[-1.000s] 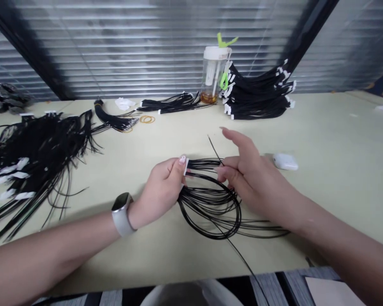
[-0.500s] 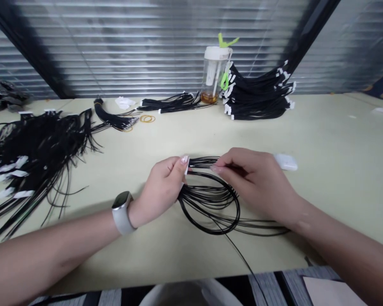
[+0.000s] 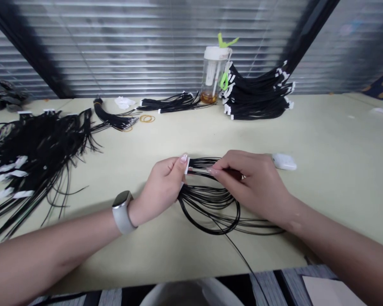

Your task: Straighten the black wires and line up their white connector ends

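- From my remote seat I find the white connector (image 3: pixel 187 165) near mid-view, above the table (image 3: pixel 344 170), with black wires (image 3: pixel 206 191) leaving it toward 3 o'clock.
- My left hand (image 3: pixel 159 182), on its 9 o'clock side, pinches the connector with the thumb on top; the fingers underneath are mostly hidden.
- My right hand (image 3: pixel 255 180), at 3 o'clock, has thumb and forefinger pressed together, pinching at the wires just beside the connector. I cannot tell which strand they grip, or where its tip sits.
- Done, as I judge it: a row of wires is already seated in this connector. A 2nd white piece (image 3: pixel 181 186) at its 6 o'clock also gathers many strands.
- Left, as I judge it: at least 1 strand looks free, a long wire (image 3: pixel 239 251) trailing toward 5 o'clock over the table's near edge. Unfilled slots are too small for me to count.
- Between 1 and 2 o'clock, a stack of cables (image 3: pixel 258 95) shows white pieces at both ends, so I judge those furthest along.
- At 9 o'clock, a tangled pile (image 3: pixel 44 144) has white pieces plus many loose ends, so it seems only part done.
- At 11 o'clock lies a smaller bundle (image 3: pixel 169 103), its progress unclear to me.
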`<control>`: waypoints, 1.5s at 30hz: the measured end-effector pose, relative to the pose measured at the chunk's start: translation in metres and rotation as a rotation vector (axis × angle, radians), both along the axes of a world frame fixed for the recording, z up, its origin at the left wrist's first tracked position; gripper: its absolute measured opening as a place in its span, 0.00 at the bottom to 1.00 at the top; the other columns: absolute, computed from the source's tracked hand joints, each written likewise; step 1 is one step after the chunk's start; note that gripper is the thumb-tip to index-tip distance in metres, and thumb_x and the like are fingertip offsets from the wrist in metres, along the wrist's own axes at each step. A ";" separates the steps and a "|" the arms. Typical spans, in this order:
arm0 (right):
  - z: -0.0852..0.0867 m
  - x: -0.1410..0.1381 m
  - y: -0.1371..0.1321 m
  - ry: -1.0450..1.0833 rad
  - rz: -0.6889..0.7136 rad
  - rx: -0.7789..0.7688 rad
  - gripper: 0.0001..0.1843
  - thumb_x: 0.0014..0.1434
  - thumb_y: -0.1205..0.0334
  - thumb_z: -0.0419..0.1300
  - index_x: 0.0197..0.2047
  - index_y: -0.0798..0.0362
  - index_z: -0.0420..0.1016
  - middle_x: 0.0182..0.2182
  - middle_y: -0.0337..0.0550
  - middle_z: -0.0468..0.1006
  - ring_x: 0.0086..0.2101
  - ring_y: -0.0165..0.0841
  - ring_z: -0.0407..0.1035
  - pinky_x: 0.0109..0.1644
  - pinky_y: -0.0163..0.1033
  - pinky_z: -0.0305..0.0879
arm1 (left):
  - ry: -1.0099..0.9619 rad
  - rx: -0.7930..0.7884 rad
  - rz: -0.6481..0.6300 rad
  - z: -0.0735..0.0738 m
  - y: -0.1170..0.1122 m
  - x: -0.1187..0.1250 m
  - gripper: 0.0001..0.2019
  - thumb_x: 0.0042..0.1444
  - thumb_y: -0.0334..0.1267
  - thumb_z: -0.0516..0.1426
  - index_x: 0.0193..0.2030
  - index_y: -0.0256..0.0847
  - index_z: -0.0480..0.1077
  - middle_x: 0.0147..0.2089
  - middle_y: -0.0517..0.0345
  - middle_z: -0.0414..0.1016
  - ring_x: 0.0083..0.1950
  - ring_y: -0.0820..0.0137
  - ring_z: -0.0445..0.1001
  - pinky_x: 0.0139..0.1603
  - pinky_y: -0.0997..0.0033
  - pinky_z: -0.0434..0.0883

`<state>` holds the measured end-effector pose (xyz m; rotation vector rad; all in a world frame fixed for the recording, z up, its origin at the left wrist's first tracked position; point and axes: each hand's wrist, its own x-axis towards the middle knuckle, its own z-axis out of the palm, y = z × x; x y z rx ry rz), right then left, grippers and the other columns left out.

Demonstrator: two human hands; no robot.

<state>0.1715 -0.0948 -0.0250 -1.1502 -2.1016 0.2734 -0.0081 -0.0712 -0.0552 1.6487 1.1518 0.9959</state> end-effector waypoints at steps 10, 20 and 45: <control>-0.005 0.001 0.004 -0.038 0.077 -0.025 0.06 0.55 0.72 0.56 0.31 0.56 0.73 0.25 0.37 0.72 0.26 0.22 0.63 0.30 0.29 0.57 | -0.025 -0.037 -0.005 -0.001 -0.001 0.000 0.22 0.59 0.50 0.45 0.19 0.38 0.54 0.14 0.66 0.54 0.16 0.80 0.52 0.16 0.79 0.53; -0.014 -0.004 0.006 -0.101 0.063 0.017 0.07 0.58 0.69 0.54 0.29 0.57 0.71 0.25 0.38 0.70 0.27 0.24 0.63 0.31 0.30 0.57 | 0.068 0.074 -0.078 0.003 -0.002 -0.001 0.21 0.61 0.45 0.44 0.19 0.37 0.57 0.17 0.64 0.56 0.19 0.79 0.56 0.19 0.79 0.56; -0.021 0.001 0.009 -0.453 -0.018 0.246 0.11 0.61 0.63 0.48 0.31 0.54 0.69 0.25 0.40 0.71 0.24 0.27 0.63 0.26 0.34 0.54 | 0.068 0.036 -0.045 0.004 -0.002 0.001 0.21 0.60 0.47 0.44 0.20 0.38 0.57 0.17 0.65 0.56 0.19 0.78 0.56 0.20 0.78 0.57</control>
